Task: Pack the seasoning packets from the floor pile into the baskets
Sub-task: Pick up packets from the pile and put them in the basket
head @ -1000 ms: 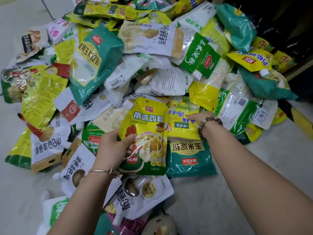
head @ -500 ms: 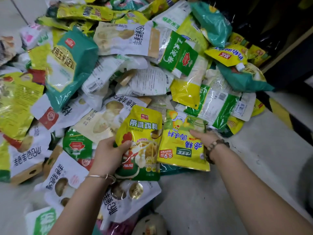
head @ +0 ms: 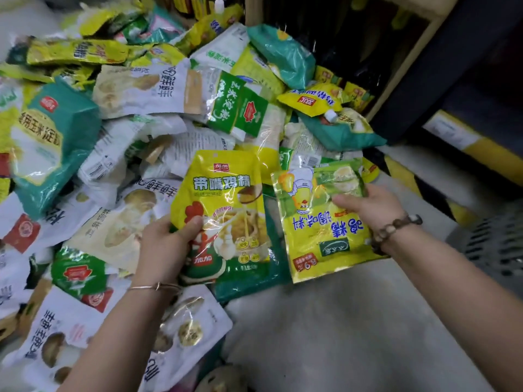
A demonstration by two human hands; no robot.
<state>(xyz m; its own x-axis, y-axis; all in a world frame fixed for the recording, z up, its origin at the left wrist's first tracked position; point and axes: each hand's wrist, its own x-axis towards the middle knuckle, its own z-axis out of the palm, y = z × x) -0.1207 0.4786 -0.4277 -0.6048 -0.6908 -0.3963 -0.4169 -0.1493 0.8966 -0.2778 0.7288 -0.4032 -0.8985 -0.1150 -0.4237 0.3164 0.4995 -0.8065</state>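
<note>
A big pile of seasoning packets (head: pixel 158 97) in yellow, green, teal and white covers the floor on the left and at the back. My left hand (head: pixel 167 244) grips a yellow chicken-essence packet (head: pixel 226 199) by its lower left edge, thumb on the front, holding it upright above the pile. My right hand (head: pixel 370 205) pinches a second yellow-green packet (head: pixel 317 230) by its right side; its print is upside down and it hangs clear of the floor. A grey perforated basket (head: pixel 498 250) shows at the right edge.
Bare grey floor (head: pixel 325 321) lies in front of the pile, between my arms. A black-and-yellow striped edge (head: pixel 418 182) and dark shelving (head: pixel 424 80) stand at the back right. A teal packet (head: pixel 254 278) lies under the held ones.
My right hand has lifted its yellow-green packet off the pile and carried it to the right. My left hand has raised the chicken-essence packet a little. The view has swung rightward.
</note>
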